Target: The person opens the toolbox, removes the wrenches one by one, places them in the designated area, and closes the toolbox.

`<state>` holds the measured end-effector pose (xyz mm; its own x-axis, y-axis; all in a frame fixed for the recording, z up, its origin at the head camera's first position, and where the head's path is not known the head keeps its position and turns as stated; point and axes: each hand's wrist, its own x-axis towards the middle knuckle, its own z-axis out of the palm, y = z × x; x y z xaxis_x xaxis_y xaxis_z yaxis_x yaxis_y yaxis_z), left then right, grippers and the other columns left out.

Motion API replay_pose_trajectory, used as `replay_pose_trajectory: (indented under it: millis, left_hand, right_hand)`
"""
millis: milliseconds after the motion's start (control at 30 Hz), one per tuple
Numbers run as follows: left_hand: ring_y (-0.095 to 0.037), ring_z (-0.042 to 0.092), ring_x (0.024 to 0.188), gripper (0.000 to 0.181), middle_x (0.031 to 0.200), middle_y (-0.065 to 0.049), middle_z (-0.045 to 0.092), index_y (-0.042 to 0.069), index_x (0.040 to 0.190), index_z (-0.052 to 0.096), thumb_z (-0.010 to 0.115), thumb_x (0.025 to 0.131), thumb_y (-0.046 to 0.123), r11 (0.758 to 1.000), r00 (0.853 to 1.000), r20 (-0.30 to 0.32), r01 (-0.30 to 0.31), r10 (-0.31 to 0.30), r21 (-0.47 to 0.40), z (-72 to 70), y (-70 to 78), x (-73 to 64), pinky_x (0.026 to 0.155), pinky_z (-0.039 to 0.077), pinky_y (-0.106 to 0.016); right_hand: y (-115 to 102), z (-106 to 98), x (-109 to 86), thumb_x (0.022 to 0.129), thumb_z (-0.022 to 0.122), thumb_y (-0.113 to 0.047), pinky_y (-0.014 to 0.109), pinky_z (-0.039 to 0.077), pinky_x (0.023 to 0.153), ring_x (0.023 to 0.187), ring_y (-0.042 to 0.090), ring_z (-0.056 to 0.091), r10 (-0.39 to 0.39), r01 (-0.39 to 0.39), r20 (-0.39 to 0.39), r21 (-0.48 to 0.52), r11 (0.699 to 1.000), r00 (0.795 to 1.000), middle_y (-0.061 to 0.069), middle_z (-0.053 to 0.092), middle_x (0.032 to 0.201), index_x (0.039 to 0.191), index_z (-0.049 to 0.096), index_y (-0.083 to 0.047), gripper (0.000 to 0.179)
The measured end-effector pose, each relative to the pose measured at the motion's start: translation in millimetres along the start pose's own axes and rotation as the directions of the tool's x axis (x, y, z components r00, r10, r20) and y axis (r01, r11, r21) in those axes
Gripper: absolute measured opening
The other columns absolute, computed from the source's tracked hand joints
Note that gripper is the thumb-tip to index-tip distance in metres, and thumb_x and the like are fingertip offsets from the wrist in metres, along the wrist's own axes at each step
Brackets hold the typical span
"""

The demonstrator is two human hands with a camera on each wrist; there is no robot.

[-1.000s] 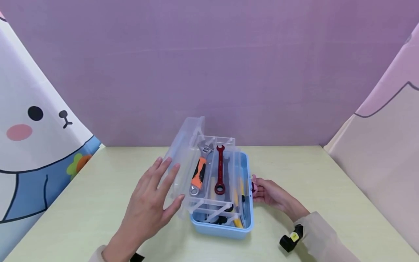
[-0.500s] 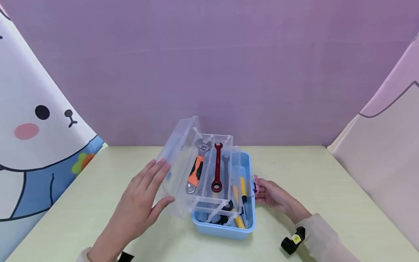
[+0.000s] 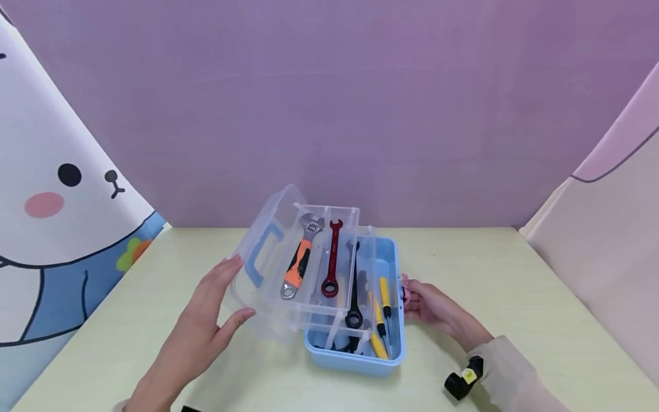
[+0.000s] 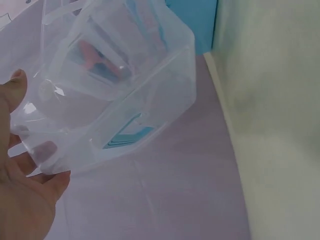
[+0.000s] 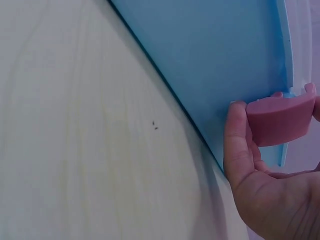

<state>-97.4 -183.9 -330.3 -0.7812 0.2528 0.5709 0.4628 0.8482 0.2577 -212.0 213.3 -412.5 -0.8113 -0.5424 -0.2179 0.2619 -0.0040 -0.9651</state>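
Right grip (image 3: 432,309) pinches the pink latch (image 5: 281,122) at three o'clock of the blue toolbox (image 3: 355,367) on the surface (image 3: 463,257); left grip (image 3: 201,320), spread wide, touches its clear lid (image 3: 275,217) at nine o'clock. Lid seems light, slippery; better hold its rim.

A pale table (image 3: 489,274) meets a purple backdrop (image 3: 329,114), with a cartoon-printed panel (image 3: 31,240) at left

"What's behind the tabletop (image 3: 489,269)?"
"A purple backdrop (image 3: 329,114), faintly creased."
"Left of it?"
"A panel printed with a white cartoon animal (image 3: 56,234), pink-cheeked, with an orange-and-green flower (image 3: 134,253)."
"And right?"
"A pink and off-white panel (image 3: 612,240) with a dark curving line (image 3: 615,162)."
"The tabletop itself?"
"Pale, lightly grained, marked by small dark specks (image 5: 154,125)."
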Motion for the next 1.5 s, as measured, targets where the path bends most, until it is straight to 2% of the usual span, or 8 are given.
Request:
replay_pose_trajectory:
  millis: [467,567,667,800,900,1100,1267,1500]
  left_hand:
    - [-0.031,0.048,0.116,0.109,0.14,-0.015,0.043,0.014,0.151,0.024,0.088,0.063,0.012,0.996,0.997,0.006,0.081,-0.081,-0.041,-5.2,-12.5,-11.9,0.089,0.049,-0.055]
    - [-0.027,0.051,0.112,0.109,0.138,-0.012,0.046,0.015,0.15,0.026,0.089,0.061,0.011,0.992,0.994,-0.011,0.112,-0.113,-0.066,-4.1,-17.0,-17.7,0.098,0.05,-0.026]
    - [-0.024,0.053,0.107,0.106,0.134,-0.012,0.05,0.011,0.147,0.032,0.089,0.059,0.01,0.989,0.991,-0.047,0.122,-0.126,-0.083,-3.7,-20.4,-21.4,0.097,0.03,0.003]
    - [-0.027,0.054,0.105,0.101,0.131,-0.014,0.053,0.007,0.144,0.035,0.089,0.059,0.011,0.982,0.986,-0.047,0.154,-0.16,-0.108,-4.1,-22.5,-23.6,0.091,0.018,0.01]
    - [-0.029,0.054,0.108,0.098,0.133,-0.015,0.052,0.006,0.144,0.035,0.088,0.062,0.014,0.973,0.979,-0.01,0.2,-0.203,-0.117,-3.8,-23.6,-24.5,0.096,0.031,0.002]
    - [-0.042,0.049,0.121,0.097,0.14,-0.022,0.047,0.003,0.146,0.03,0.084,0.07,0.027,0.93,0.932,0.13,0.352,-0.338,-0.102,-3.5,-27.4,-25.1,0.095,0.044,-0.062]
    - [-0.047,0.047,0.123,0.098,0.138,-0.028,0.047,-0.002,0.146,0.029,0.081,0.072,0.037,0.893,0.882,0.214,0.444,-0.419,-0.08,-0.2,-32.1,-29.7,0.096,0.043,-0.063]
    - [-0.048,0.053,0.116,0.093,0.135,-0.029,0.049,-0.002,0.145,0.033,0.081,0.074,0.035,0.857,0.859,0.227,0.496,-0.46,-0.142,9.5,-41.3,-37.5,0.091,0.05,-0.057]
  right_hand:
    - [0.8,8.9,4.0,0.103,0.037,-0.034,0.026,0.058,0.078,0.077,0.009,0.064,0.004,-0.004,0.022,0.018,1.0,1.0,-0.005,0.068,0.082,0.082,0.053,-0.016,0.032]
    - [0.5,9.8,4.3,0.103,0.037,-0.035,0.027,0.059,0.078,0.078,0.009,0.065,0.01,-0.011,0.027,0.018,1.0,1.0,-0.004,0.069,0.083,0.083,0.054,-0.015,0.032]
    - [-0.5,10.7,3.9,0.103,0.038,-0.035,0.027,0.059,0.078,0.078,0.01,0.065,0.017,-0.017,0.023,0.016,1.0,1.0,-0.004,0.069,0.084,0.084,0.053,-0.015,0.031]
    - [-2.1,11.3,2.5,0.102,0.039,-0.035,0.027,0.059,0.078,0.078,0.01,0.064,0.022,-0.022,0.01,0.007,1.0,1.0,-0.004,0.068,0.083,0.082,0.052,-0.016,0.031]
    - [-2.3,10.4,0.9,0.102,0.038,-0.034,0.026,0.058,0.078,0.077,0.009,0.063,0.025,-0.025,0.007,0.003,1.0,1.0,-0.005,0.066,0.081,0.08,0.051,-0.016,0.031]
    - [-0.7,8.7,-0.3,0.102,0.038,-0.035,0.026,0.058,0.078,0.078,0.009,0.064,0.027,-0.027,0.006,0.004,1.0,1.0,-0.005,0.067,0.081,0.081,0.051,-0.016,0.031]
    - [0.8,8.1,-1.7,0.102,0.038,-0.037,0.027,0.058,0.078,0.079,0.009,0.063,0.036,-0.036,0.01,0.005,0.999,0.999,-0.006,0.066,0.081,0.079,0.049,-0.018,0.032]
    - [-0.3,9.4,-2.2,0.101,0.038,-0.032,0.025,0.058,0.077,0.077,0.008,0.063,0.037,-0.037,0.0,0.015,0.999,0.999,-0.007,0.064,0.079,0.079,0.05,-0.017,0.029]
